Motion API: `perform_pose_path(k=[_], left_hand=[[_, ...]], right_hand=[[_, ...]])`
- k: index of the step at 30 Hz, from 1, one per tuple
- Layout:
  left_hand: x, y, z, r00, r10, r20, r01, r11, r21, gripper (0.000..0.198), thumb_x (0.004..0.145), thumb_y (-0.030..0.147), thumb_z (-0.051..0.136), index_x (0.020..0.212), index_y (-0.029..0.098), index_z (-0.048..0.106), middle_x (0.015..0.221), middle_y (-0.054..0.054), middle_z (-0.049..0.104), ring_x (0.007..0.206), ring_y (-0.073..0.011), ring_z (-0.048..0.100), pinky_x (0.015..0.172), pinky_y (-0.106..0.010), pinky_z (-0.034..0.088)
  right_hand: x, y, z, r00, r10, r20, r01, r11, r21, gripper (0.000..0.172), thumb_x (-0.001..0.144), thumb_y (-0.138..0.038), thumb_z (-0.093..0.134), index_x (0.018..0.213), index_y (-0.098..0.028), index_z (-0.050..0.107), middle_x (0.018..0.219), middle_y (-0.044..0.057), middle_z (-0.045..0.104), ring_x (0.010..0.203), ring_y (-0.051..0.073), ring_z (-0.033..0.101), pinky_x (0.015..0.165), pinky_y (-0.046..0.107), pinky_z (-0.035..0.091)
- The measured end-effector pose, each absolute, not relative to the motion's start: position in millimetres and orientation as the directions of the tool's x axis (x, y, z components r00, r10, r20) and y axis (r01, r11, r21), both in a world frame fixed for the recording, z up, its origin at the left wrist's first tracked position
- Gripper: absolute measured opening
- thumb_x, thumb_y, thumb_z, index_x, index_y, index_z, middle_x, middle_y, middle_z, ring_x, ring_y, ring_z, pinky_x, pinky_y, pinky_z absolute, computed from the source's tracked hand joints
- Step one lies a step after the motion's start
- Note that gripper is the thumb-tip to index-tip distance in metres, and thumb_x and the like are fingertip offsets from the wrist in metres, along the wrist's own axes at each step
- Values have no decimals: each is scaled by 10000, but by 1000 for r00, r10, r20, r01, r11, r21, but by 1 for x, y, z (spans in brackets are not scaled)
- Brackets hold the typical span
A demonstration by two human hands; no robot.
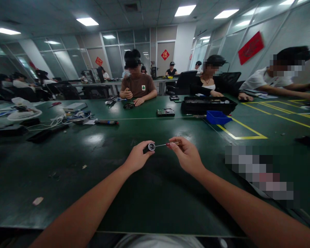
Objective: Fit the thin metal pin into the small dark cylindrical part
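Observation:
My left hand (pixel 138 157) is closed round a small dark tool with a round silver end (pixel 151 146), held above the green table (pixel 98 179). A thin metal shaft (pixel 160 145) runs from that end to the right. My right hand (pixel 186 154) pinches the far tip of the shaft (pixel 172 143) between thumb and fingers. Both hands hover near the middle of the table, a little apart, with the shaft stretched between them.
Across the table sit several people at work. A black tray (pixel 207 104) and a blue bin (pixel 217 117) stand at the far right by yellow floor-tape lines (pixel 244 132). Cables, a white fan (pixel 23 112) and tools lie far left. A circuit board (pixel 165 112) lies mid-table.

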State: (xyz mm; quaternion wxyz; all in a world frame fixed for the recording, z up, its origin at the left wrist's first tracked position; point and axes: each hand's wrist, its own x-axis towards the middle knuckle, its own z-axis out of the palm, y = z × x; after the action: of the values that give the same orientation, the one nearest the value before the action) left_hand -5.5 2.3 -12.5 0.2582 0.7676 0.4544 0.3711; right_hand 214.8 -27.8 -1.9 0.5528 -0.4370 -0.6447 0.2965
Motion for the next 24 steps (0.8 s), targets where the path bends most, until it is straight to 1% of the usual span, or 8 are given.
perform_pose_path(k=[5, 8, 12, 15, 17, 19, 21, 24], left_hand=[[-7, 3, -15, 354, 873, 335, 495, -479, 725, 383, 851, 169, 692, 1227, 241, 669, 1263, -45, 687, 1209, -232, 609, 1099, -412, 424], [-7, 3, -15, 353, 871, 343, 502, -485, 716, 385, 854, 175, 690, 1231, 246, 667, 1263, -46, 684, 1206, -235, 606, 1095, -419, 424], [-8, 2, -14, 356, 868, 347, 507, -491, 709, 388, 855, 187, 694, 1236, 251, 665, 1257, -48, 681, 1199, -236, 604, 1083, -420, 427], [-8, 2, -12, 371, 861, 349, 519, -503, 691, 391, 851, 191, 705, 1236, 249, 669, 1230, -51, 687, 1174, -238, 610, 1063, -419, 436], [-9, 2, -12, 376, 859, 347, 537, -507, 674, 386, 847, 188, 711, 1227, 245, 675, 1212, -55, 693, 1160, -243, 614, 1052, -424, 439], [-9, 2, -12, 379, 857, 349, 548, -511, 662, 382, 844, 190, 717, 1221, 242, 679, 1194, -57, 698, 1141, -245, 619, 1041, -425, 443], [-9, 2, -12, 385, 851, 357, 551, -522, 651, 386, 842, 202, 724, 1223, 245, 679, 1184, -57, 700, 1127, -244, 623, 1032, -426, 446], [-9, 3, -13, 392, 844, 365, 559, -534, 635, 392, 842, 213, 726, 1230, 248, 678, 1189, -59, 698, 1127, -245, 619, 1026, -428, 445]], right_hand=[[216, -28, -1, -27, 891, 453, 266, 443, -856, 259, 932, -439, 607, 1056, -220, 667, 934, 69, 767, 894, 239, 737, 798, 389, 561], [216, -29, 2, -7, 888, 459, 290, 442, -849, 265, 929, -448, 604, 1023, -210, 675, 919, 65, 764, 869, 228, 731, 770, 366, 553], [216, -33, 9, 17, 879, 477, 467, 415, -781, 293, 886, -492, 651, 820, -210, 694, 739, 30, 720, 683, 197, 669, 630, 318, 488], [216, -35, 12, 17, 875, 483, 520, 405, -752, 329, 859, -513, 676, 715, -218, 657, 631, 8, 664, 587, 180, 610, 562, 305, 439], [216, -36, 13, -6, 875, 485, 506, 421, -753, 285, 871, -486, 662, 764, -222, 667, 662, 13, 678, 613, 189, 628, 581, 313, 456], [215, -35, 12, -41, 873, 486, 477, 444, -758, 197, 894, -414, 625, 865, -228, 681, 748, 23, 711, 694, 205, 666, 642, 329, 491], [215, -34, 12, -72, 880, 469, 456, 447, -769, 146, 903, -342, 578, 923, -233, 673, 791, 21, 717, 722, 204, 676, 666, 332, 500], [216, -32, 10, -91, 919, 384, 471, 379, -796, 207, 938, -366, 510, 907, -229, 663, 677, -2, 661, 615, 185, 634, 593, 312, 464]])
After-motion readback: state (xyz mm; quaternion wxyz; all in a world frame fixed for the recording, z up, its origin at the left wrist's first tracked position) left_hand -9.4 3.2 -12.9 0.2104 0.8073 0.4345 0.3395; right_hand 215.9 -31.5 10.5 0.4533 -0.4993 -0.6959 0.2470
